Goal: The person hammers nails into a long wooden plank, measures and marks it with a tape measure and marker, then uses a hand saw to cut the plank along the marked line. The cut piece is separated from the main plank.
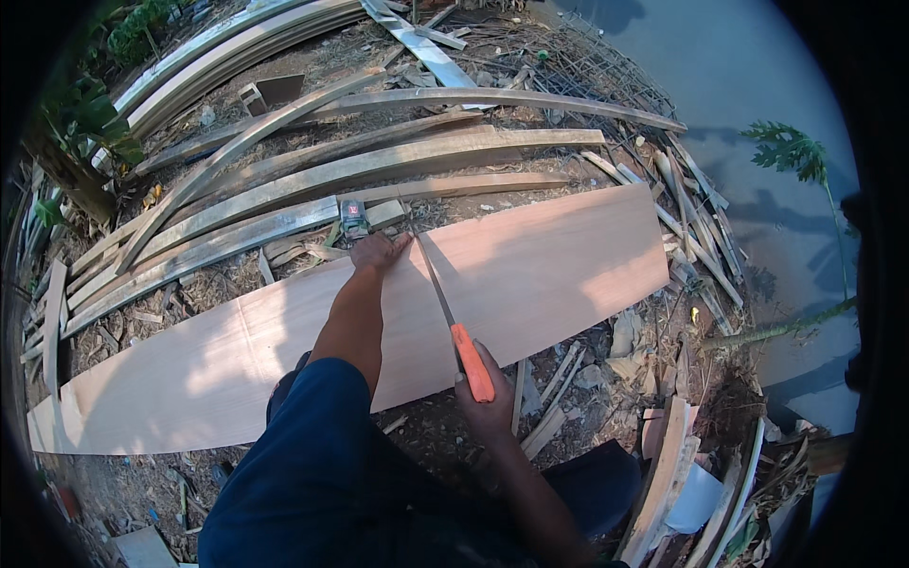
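A long, pale plywood sheet (530,260) lies across the ground before me. My right hand (488,402) is wrapped round the orange handle of a handsaw (472,363). Its narrow blade slants away over the sheet, with the tip reaching past the far edge. At that edge, just left of the blade, my left hand (377,250) holds the sheet down; its fingers show only in part. A small dark case with a red patch (353,218) rests beyond my left hand, beside a short wood block (385,214).
Several long timber planks (312,175) lie beyond the sheet, some crossing. Thin wood strips (696,232) are heaped at its right end. Wood scraps and a curved board (660,478) lie at the lower right. A grey paved surface (748,76) spans the far right, near a leafy plant (788,151).
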`<state>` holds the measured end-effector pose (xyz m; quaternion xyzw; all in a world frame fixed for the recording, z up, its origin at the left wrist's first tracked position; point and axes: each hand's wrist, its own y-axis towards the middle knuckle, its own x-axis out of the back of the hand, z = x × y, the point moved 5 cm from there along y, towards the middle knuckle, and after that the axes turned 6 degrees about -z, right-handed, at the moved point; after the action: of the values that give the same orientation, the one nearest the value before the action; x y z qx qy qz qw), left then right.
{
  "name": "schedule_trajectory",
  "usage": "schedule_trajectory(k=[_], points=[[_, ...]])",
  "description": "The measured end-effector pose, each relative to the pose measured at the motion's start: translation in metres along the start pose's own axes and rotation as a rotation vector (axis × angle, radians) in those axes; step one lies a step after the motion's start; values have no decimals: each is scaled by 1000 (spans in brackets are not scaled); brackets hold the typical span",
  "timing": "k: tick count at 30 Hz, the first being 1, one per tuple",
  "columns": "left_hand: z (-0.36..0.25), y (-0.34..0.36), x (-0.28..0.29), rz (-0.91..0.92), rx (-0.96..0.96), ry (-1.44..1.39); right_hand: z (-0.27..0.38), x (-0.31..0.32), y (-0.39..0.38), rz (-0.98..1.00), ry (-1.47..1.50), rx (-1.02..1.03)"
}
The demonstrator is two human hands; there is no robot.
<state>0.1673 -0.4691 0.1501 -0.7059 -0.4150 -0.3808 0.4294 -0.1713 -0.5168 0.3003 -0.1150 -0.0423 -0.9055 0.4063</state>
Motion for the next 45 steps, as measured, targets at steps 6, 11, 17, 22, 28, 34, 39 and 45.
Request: schedule_trajectory(k=[6,11,17,22,28,34,39,45], points=[[-1,7,-1,35,0,87,4,22,-29,-33,-92,-9],[0,10,-8,-12,-28,118,33,24,-34,-27,-82,301],[2,17,-10,1,-124,124,-2,15,9,52,-51,-19],[-1,6,-1,-39,-23,149,19,52,-53,23,45,175],[-2,9,3,-45,-81,97,0,9,38,81,-24,6],[10,12,-3,-126,-85,54,15,64,-66,48,19,90],[3,1,-1,-102,-117,180,-15,10,32,72,30,45],[1,16,-10,-32,-239,198,-10,32,-17,30,22,150]])
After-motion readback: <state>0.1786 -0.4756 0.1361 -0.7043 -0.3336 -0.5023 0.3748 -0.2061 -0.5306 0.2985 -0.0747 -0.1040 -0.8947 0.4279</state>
